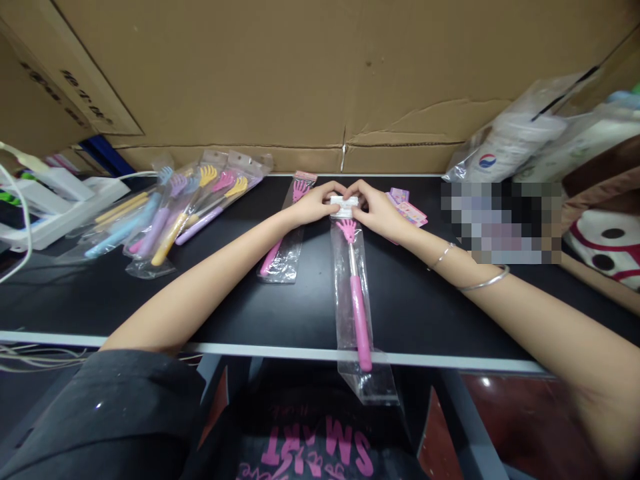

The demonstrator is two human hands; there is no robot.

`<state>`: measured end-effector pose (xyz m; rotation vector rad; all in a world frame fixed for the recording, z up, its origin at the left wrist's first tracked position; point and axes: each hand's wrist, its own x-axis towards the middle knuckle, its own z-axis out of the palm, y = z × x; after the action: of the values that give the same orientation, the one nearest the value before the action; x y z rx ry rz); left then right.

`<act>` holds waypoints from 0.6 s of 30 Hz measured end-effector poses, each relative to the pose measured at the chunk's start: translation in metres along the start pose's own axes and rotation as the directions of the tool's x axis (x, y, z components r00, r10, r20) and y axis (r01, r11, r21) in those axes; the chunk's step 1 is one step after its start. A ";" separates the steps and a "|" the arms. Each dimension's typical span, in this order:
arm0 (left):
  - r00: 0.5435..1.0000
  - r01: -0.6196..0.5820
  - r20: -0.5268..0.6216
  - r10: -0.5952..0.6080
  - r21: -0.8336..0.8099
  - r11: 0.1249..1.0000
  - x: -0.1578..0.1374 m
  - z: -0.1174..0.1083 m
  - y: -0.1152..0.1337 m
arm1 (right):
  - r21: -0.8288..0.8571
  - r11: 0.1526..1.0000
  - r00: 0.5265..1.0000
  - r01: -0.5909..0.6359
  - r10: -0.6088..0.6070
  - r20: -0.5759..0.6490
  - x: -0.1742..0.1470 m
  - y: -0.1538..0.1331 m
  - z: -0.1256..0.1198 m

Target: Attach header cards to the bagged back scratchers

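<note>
A pink back scratcher with a hand-shaped head lies lengthwise in a clear plastic bag, whose near end hangs over the table's front edge. At the bag's far end is a small white card with faint print. From the left, my left hand is closed on the card with thumb and fingers. My right hand pinches its other side. Beside my left hand, a second bagged pink back scratcher lies partly under my forearm. Small printed cards rest just right of my right hand.
Several bagged back scratchers in mixed colours lie at the left. Behind them is a white power strip with cables. A cardboard wall closes off the back. At the right stand a bagged cup and a blurred-out item.
</note>
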<state>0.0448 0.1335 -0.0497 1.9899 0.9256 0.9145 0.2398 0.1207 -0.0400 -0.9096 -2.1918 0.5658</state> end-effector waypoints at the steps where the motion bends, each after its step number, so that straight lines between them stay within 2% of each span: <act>1: 1.000 0.001 0.001 -0.001 -0.003 1.000 0.000 0.000 -0.001 | 0.007 1.000 1.000 0.000 0.000 0.000 0.000 0.000 0.000; 18: 1.000 0.000 -0.024 0.001 0.052 0.999 0.001 0.001 -0.002 | 0.019 1.000 1.000 0.012 -0.012 0.001 0.000 0.000 0.000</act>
<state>0.0452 0.1352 -0.0513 2.0271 0.9716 0.9254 0.2401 0.1203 -0.0400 -0.8853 -2.1879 0.5805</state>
